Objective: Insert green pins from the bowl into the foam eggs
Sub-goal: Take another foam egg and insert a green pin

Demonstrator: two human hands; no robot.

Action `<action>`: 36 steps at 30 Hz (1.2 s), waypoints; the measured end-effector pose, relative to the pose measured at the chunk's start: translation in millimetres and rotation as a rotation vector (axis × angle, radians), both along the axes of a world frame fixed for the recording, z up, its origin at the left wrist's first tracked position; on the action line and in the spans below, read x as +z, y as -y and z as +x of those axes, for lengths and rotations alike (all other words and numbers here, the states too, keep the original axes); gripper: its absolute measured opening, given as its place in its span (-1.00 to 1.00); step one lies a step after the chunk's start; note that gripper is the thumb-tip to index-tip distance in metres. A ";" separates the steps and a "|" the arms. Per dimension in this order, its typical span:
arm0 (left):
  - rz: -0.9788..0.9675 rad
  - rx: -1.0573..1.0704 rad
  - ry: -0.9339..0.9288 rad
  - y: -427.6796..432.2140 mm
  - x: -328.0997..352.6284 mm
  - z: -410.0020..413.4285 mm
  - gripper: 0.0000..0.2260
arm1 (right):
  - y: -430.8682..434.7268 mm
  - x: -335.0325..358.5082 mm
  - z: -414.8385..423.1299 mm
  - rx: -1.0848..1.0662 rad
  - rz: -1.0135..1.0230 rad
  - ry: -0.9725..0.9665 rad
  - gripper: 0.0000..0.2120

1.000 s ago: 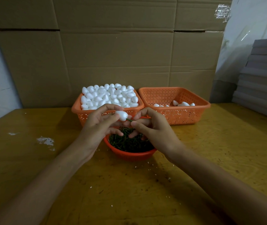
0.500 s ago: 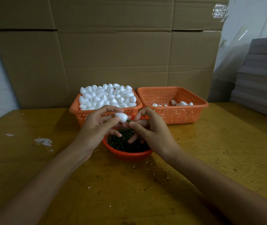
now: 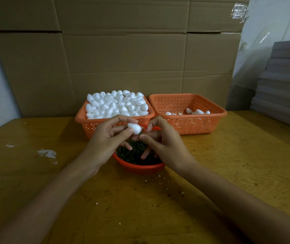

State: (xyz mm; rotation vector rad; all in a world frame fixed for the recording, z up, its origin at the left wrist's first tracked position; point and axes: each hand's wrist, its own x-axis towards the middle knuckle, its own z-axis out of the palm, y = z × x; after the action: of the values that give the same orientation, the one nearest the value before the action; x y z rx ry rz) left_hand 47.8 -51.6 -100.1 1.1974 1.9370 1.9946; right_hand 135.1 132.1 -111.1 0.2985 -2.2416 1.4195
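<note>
Pinching the egg (image 3: 134, 128) btwn thumb & fingertips, L hand (image 3: 105, 143) holds it above the bowl's (image 3: 140, 169) far rim. Egg's long axis is tilted, blunt end down-right twd R hand (image 3: 167, 147). R thumb & forefinger are clamped on a pin (image 3: 141, 133), only a green sliver showing, tip touching that blunt end. Spare pins (image 3: 133, 153) fill the bowl, mid-bench. Next push prob. runs up-left along egg's axis.
</note>
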 end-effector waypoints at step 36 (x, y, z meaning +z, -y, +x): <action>-0.068 0.098 -0.181 -5.4 -3.7 8.6 -0.78 | 7.4 2.3 5.5 -0.121 0.285 0.008 -0.69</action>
State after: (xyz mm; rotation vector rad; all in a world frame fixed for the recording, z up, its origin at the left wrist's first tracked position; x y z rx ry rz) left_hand 56.4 -46.1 -103.7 1.3328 2.1685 1.9075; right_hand 140.5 124.8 -108.8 0.2435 -2.4245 1.0413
